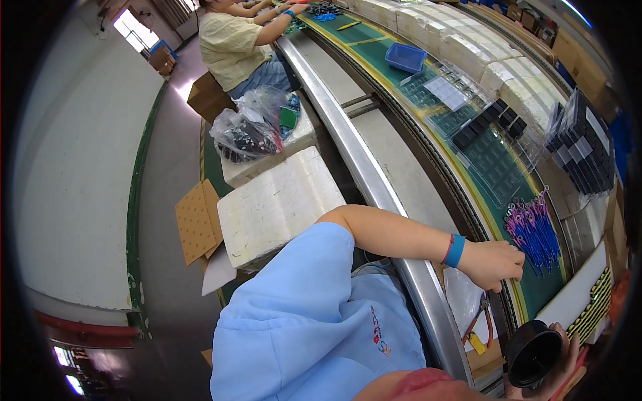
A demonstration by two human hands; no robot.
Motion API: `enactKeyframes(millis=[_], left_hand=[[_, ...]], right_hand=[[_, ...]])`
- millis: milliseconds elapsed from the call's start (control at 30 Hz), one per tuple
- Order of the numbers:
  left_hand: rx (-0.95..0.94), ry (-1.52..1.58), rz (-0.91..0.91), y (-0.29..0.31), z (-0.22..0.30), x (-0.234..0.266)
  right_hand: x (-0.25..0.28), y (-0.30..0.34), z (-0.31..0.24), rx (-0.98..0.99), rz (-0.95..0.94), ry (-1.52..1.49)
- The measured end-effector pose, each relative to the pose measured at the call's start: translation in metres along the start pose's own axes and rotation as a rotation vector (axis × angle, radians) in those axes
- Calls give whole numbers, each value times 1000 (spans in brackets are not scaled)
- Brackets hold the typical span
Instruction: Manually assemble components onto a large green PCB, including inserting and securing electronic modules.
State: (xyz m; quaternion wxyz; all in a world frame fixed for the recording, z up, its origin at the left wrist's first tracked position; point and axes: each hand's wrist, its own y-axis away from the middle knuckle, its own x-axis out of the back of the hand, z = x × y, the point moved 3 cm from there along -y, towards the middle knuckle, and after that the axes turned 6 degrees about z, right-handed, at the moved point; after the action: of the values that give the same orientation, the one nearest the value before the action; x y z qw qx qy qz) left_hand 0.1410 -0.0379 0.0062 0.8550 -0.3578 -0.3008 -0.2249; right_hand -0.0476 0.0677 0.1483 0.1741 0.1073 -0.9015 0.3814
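Observation:
My left hand (493, 264), with a blue band (455, 250) on its wrist, hangs over the near edge of the green bench. Its fingers are curled, and whatever they may hold is hidden. Just beyond them lies a bundle of blue and pink cords (537, 234) with metal rings. At the lower right, my right hand (565, 361) is closed around a black round cup (533, 354), its hollow side showing. Pliers with orange handles (483, 319) lie below my left hand, beside a small yellow object (477, 343).
Clear plastic trays (495, 167) with black blocks lie along the bench, near a blue bin (406, 58). Stacked black trays (583, 144) stand at right, above yellow-and-black strips (590, 304). A metal rail (374, 177) runs alongside. Foam boxes (281, 204) and a seated person (234, 43) are to the left.

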Motion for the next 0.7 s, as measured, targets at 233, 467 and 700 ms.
enactKeyframes(millis=[233,467,700], left_hand=[[3,-5,-12,0,2,1],[-41,-54,-7,1,0,-3],[-65,-74,-16,1,1,-1]], right_hand=[[-2,5,-6,-131,50,-30],[-1,6,-7,-209,21,-42],[1,5,-2,-161,-46,-53]])
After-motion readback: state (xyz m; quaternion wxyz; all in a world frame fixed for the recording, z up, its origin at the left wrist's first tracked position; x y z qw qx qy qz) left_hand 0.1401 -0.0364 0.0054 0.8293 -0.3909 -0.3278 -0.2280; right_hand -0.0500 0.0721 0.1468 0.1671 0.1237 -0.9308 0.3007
